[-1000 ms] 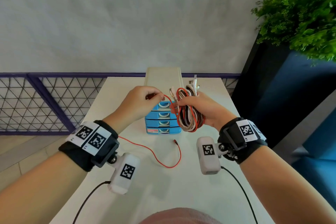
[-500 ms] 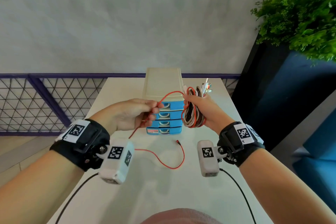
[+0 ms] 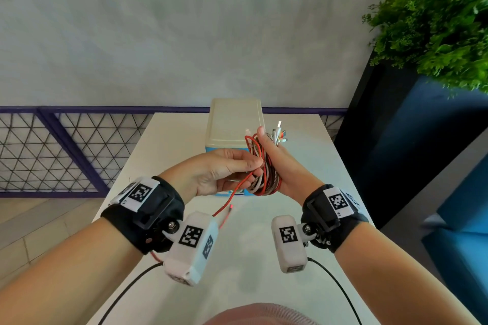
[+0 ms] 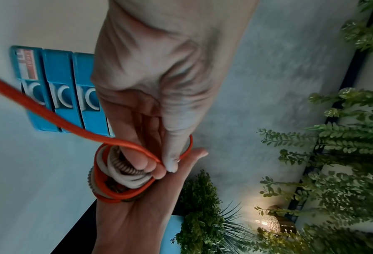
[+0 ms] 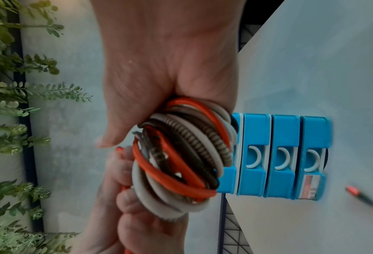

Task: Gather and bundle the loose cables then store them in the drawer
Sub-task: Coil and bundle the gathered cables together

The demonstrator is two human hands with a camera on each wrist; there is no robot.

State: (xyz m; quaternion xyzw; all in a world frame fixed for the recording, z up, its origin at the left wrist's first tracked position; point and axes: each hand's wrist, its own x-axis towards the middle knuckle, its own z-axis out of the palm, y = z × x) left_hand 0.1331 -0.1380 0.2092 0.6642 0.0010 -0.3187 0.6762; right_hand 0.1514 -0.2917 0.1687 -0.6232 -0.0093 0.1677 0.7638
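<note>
My right hand (image 3: 273,155) grips a coiled cable bundle (image 3: 264,174) of red, white and braided cables upright above the table, thumb pointing up; plug ends stick out at the top. My left hand (image 3: 253,166) pinches the red cable (image 3: 237,188) between thumb and fingertips right against the bundle. The red cable's loose tail hangs down to its plug (image 3: 230,207) over the table. The left wrist view shows the pinch (image 4: 170,165) on the red cable beside the cable bundle (image 4: 120,177). In the right wrist view the cable bundle (image 5: 181,154) fills the palm.
A small drawer unit (image 3: 235,124) with a cream top and blue drawers (image 5: 272,158), all closed, stands at the far middle of the white table (image 3: 184,134), right behind my hands. A dark planter with green plants (image 3: 435,21) is to the right, a railing to the left.
My left hand swung from the lower left back up to the bundle, carrying the red cable round it. The red tail got shorter and lifted off the table.
</note>
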